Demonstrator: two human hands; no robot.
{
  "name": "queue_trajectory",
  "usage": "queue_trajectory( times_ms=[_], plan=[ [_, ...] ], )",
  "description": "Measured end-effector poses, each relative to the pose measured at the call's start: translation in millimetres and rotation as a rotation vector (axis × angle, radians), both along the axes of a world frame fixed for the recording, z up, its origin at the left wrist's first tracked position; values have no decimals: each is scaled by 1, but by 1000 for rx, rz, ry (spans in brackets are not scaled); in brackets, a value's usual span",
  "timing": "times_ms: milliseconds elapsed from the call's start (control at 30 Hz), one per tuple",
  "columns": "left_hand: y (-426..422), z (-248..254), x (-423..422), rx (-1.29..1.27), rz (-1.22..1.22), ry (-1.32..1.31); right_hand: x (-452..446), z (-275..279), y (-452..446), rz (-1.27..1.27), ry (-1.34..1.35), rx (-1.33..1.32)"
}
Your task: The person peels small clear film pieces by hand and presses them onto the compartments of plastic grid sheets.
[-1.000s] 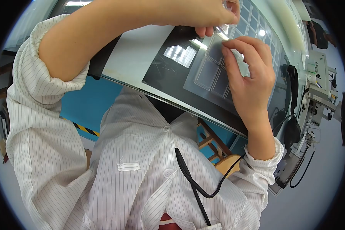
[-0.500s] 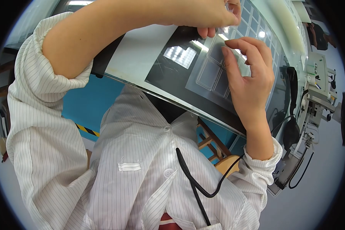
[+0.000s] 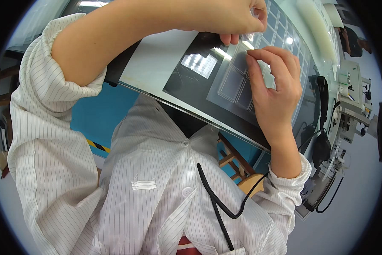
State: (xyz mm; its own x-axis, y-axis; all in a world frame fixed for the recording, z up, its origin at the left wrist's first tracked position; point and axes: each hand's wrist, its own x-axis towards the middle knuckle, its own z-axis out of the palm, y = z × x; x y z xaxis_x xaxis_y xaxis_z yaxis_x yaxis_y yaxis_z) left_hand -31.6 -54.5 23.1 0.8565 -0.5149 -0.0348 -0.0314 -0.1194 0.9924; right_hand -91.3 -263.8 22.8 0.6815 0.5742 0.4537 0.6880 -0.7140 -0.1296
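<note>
At the top, my left hand (image 3: 242, 19) is closed on a shiny clear plastic piece (image 3: 254, 13), partly hidden by the fingers. My right hand (image 3: 280, 80) is just below and to the right, with thumb and index fingertip pressed together. Whatever that pinch may hold is too small to make out. Under both hands lies a clear sheet (image 3: 232, 85) with rounded rectangular compartments in rows, on a dark surface.
A white strip (image 3: 157, 55) crosses the glossy table near its front edge (image 3: 191, 111). A black cable (image 3: 216, 199) hangs over my striped coat. At the right are a black pouch-like object (image 3: 322, 148) and bench equipment (image 3: 350, 102). Farther back, a person (image 3: 352, 41) is partly visible.
The view has shifted slightly, so the table sits a little lower and to the right. Both hands keep nearly the same pose over the sheet.
</note>
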Motion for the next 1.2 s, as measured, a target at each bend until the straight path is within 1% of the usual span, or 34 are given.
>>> queue_trajectory(
  times_ms=[33,100,167,233,300,333,400,433,500,533,600,633,767,867,933,967,1000,1033,1067,1100,1167,1200],
  plan=[
    [0,-1,1,2,-16,-3,0,0,1,0,-1,-1],
    [1,0,2,5,-32,-6,1,0,3,-21,91,89],
    [2,1,0,-53,-109,-23,3,2,5,-49,112,69],
    [3,1,1,-51,-113,-24,2,6,6,-81,129,49],
    [4,-1,4,-46,-112,-23,0,10,6,26,193,44],
    [6,-3,5,-64,-120,-34,2,12,6,31,188,45],
    [5,-8,5,-87,-129,-42,3,15,0,-17,146,147],
    [4,-9,4,-109,-100,-26,4,15,-1,-20,143,144],
    [2,-10,5,-135,-72,-10,7,10,-3,-75,62,10],
    [2,-10,7,-98,-52,-24,9,4,-4,-15,-1,-28],
    [3,-10,10,-61,-25,-35,7,-1,-3,-13,-7,-55],
    [2,-10,12,-55,-49,-41,6,-1,-2,-16,-15,-82],
    [0,-5,12,-23,-61,-34,10,-1,-1,-3,-61,-75],
    [2,-6,13,7,-93,-58,10,3,0,63,-58,-93],
    [1,-14,17,-41,-130,-62,8,9,-1,109,199,161],
    [0,-19,18,-90,-174,-66,10,10,-2,114,206,159],
    [0,-18,14,-89,-173,-63,11,10,-4,30,241,250],
    [2,-16,9,-147,-194,-38,11,11,-6,-61,270,343],
    [3,-13,6,-206,-218,-14,14,9,-8,-67,214,325],
    [3,-10,6,-207,-225,-17,15,8,-7,-73,209,326],
    [5,-7,5,-232,-294,32,17,8,-4,-50,62,274],
    [4,-10,7,-230,-292,36,16,6,-5,-49,67,276]
  ],
)
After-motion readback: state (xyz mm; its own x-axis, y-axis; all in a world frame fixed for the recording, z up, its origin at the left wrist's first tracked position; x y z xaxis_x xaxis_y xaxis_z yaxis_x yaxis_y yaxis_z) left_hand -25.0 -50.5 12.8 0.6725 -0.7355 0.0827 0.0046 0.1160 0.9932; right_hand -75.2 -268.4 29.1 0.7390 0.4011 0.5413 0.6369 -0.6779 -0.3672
